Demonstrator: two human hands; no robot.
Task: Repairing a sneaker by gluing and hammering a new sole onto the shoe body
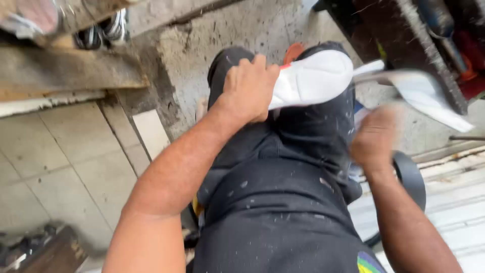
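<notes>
The white shoe sole (314, 78) lies across the person's lap, flat side up, resting on the dark trousers (283, 202) just above the knees. Its rounded end points away from the left hand (248, 88), which grips the near end of the sole, fingers curled over its edge and thumb underneath, a thin orange-red strip showing at the grasp. Beyond the rounded end of the sole, a second white piece (429, 93), long and curved like a loose strip of sole material, sticks out to the side; it is blurred. The right hand (375, 137) is below that piece and beside the sole, also blurred; it looks loosely closed, but I cannot tell whether it grasps anything. Below the right hand, against the trousers, sits a dark round-edged object (411, 177), only partly seen. Beyond the sole lies rough grey concrete floor (242, 25), with a dark worn bench edge (419, 45) rising past the white piece. Far to the other side of the sole, past the left forearm, are pale floor tiles (65, 156), weathered wooden planks (60, 71), and a pair of striped sports shoes (103, 33) tucked under them.
</notes>
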